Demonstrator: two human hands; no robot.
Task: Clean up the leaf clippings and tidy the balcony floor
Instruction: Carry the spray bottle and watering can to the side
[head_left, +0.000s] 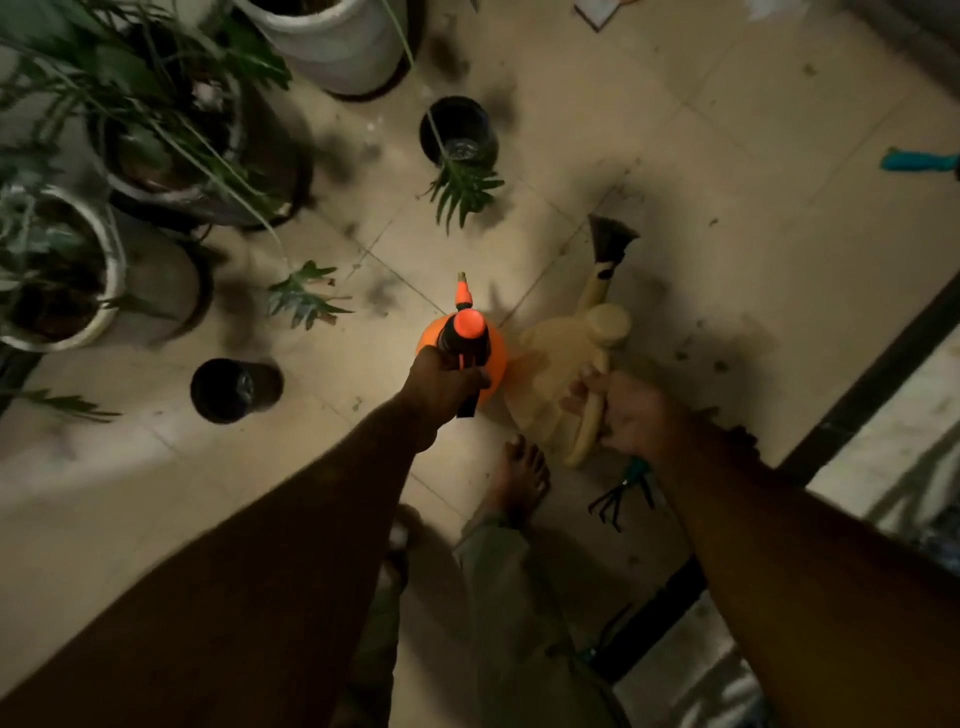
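Observation:
My left hand (441, 387) grips the black handle of an orange pressure sprayer (465, 338), its nozzle pointing away from me. My right hand (631, 413) grips the curved handle of a cream watering can (571, 353), whose spout ends in a dark rose. Both are held just above the beige tile floor (701, 156). Cut green leaves lie on the tiles, one leaf clipping (306, 296) left of the sprayer and another leaf clipping (465, 189) beyond it. Small dark crumbs of soil dot the floor near the right edge.
Large potted plants (171, 130) crowd the left. Two small black pots (234, 389) (460, 132) stand on the tiles. A teal hand rake (623, 491) lies by my bare foot (522, 480). Another teal tool (919, 161) lies far right. A black door frame (857, 389) bounds the right.

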